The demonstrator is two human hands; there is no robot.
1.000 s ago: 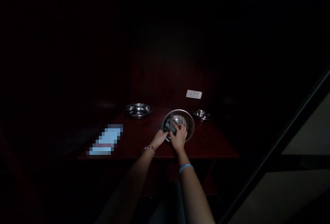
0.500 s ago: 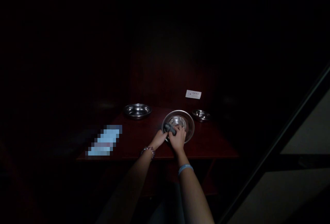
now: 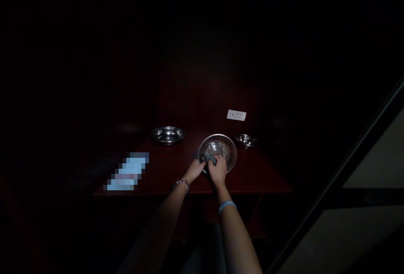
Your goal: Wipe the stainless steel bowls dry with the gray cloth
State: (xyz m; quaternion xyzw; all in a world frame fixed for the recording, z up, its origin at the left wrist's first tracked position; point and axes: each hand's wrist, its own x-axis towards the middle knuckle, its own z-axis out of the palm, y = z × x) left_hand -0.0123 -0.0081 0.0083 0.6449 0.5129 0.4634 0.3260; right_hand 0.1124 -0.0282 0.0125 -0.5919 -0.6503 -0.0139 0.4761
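Observation:
A shiny metal basin is tilted toward me above the dark red desk. My left hand is closed on the basin's near left rim, its fingertips partly hidden. Inside the basin, my right hand presses a crumpled grey cloth against the lower left inner wall, fingers closed round it. Behind and to the left, a wider metal dish rests on the desk. A smaller metal dish sits just right of the basin.
The red desk top ends at a front edge near my wrists. A blurred, bright blue flat patch lies at its left. A white socket panel is on the back wall. Surroundings are very dark; a slanted dark edge stands at the right.
The basin has shifted very slightly left. The cloth looks bunched differently under my right hand, which has moved a little. My left hand keeps its place at the rim.

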